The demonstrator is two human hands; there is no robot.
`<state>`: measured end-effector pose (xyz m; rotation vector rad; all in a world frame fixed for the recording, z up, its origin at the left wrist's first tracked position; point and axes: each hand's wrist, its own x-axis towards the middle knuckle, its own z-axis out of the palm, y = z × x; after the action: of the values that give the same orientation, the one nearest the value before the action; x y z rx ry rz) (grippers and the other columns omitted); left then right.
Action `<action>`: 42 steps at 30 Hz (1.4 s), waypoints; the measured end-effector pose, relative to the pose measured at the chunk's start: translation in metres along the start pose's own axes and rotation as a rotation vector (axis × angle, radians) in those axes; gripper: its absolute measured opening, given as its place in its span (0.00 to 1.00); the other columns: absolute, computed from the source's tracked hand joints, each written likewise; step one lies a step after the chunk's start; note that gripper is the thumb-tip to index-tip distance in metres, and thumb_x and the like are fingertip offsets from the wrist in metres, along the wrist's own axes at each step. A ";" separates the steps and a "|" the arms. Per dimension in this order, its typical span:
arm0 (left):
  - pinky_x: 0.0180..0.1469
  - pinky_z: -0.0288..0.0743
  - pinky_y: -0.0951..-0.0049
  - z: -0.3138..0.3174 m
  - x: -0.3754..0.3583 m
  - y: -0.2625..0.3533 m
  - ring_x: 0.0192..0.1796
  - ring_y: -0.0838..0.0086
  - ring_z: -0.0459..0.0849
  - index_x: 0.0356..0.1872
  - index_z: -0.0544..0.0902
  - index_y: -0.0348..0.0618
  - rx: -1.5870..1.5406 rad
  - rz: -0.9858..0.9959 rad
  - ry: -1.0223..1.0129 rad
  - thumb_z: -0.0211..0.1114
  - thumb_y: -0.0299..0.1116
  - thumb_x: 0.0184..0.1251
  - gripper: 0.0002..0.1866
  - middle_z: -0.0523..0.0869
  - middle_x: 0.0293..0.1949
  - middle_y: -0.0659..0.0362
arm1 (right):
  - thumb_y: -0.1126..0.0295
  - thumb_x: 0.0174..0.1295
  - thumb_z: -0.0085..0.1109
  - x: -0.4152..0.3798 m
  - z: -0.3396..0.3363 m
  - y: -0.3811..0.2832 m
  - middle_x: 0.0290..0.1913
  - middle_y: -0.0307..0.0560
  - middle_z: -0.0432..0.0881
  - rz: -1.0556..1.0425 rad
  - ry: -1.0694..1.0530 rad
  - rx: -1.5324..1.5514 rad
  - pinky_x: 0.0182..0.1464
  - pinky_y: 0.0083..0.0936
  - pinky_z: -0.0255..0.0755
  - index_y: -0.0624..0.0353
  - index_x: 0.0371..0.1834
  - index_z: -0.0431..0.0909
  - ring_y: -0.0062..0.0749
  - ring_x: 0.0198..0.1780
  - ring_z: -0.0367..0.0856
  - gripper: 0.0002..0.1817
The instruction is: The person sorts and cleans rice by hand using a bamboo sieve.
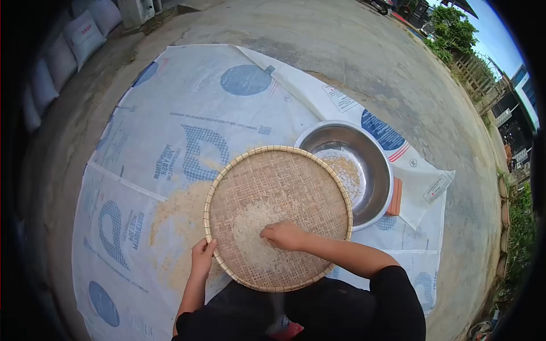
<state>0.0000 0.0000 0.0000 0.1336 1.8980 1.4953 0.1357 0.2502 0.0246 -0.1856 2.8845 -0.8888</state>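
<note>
Some rice (pixel 250 219) was left on the tray (pixel 313 187), over the near edge of the sheet (pixel 159 113). My left hand (pixel 202 258) gripped its left rim; my right hand (pixel 284 236) curled, holding what I couldn't tell. Bits (pixel 344 172) already lay in the bowl (pixel 378 176).

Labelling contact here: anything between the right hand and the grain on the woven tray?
Nothing visible. The right hand is down at the grain; the woven tray, held at its rim by the left hand, lies beneath both.
</note>
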 end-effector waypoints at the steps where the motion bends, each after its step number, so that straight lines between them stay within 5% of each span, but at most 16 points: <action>1: 0.33 0.66 0.81 0.001 -0.001 0.002 0.29 0.85 0.72 0.37 0.81 0.35 -0.007 0.005 0.008 0.60 0.34 0.64 0.11 0.79 0.27 0.66 | 0.72 0.52 0.53 0.000 0.000 0.000 0.33 0.47 0.76 0.000 0.001 0.003 0.38 0.40 0.72 0.55 0.38 0.73 0.44 0.38 0.79 0.09; 26: 0.27 0.61 0.81 0.006 -0.004 0.012 0.23 0.85 0.66 0.29 0.79 0.38 0.002 0.022 0.030 0.58 0.36 0.65 0.11 0.73 0.21 0.68 | 0.67 0.57 0.52 0.002 -0.007 -0.005 0.35 0.47 0.81 0.042 -0.055 -0.026 0.39 0.38 0.73 0.53 0.40 0.74 0.44 0.37 0.80 0.08; 33: 0.30 0.63 0.82 0.002 -0.002 0.010 0.27 0.85 0.69 0.35 0.80 0.36 0.013 -0.010 0.009 0.59 0.34 0.64 0.10 0.76 0.24 0.68 | 0.68 0.58 0.51 -0.001 -0.010 0.008 0.35 0.49 0.80 0.061 0.015 0.051 0.39 0.41 0.72 0.55 0.41 0.75 0.46 0.38 0.79 0.10; 36: 0.27 0.61 0.81 0.005 -0.003 0.014 0.24 0.85 0.66 0.29 0.79 0.38 0.037 0.017 0.023 0.58 0.36 0.65 0.11 0.73 0.21 0.68 | 0.71 0.56 0.53 -0.009 -0.023 0.023 0.35 0.47 0.81 0.100 0.174 0.101 0.37 0.37 0.73 0.56 0.45 0.75 0.43 0.35 0.80 0.12; 38: 0.28 0.62 0.81 0.003 -0.003 0.011 0.24 0.84 0.68 0.31 0.79 0.37 0.020 0.008 0.017 0.58 0.36 0.66 0.11 0.74 0.22 0.67 | 0.74 0.54 0.56 -0.013 -0.039 0.028 0.33 0.43 0.81 0.363 0.219 0.432 0.33 0.28 0.72 0.58 0.45 0.75 0.32 0.29 0.78 0.14; 42: 0.29 0.62 0.81 0.006 -0.003 0.013 0.26 0.85 0.68 0.34 0.80 0.35 -0.021 -0.005 0.023 0.59 0.35 0.65 0.11 0.75 0.23 0.68 | 0.76 0.52 0.60 -0.017 -0.046 0.037 0.32 0.38 0.80 0.467 0.383 0.520 0.30 0.20 0.69 0.60 0.44 0.75 0.20 0.25 0.72 0.14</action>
<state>0.0013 0.0073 0.0119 0.1018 1.8991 1.5193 0.1424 0.3085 0.0431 0.7406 2.6725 -1.6449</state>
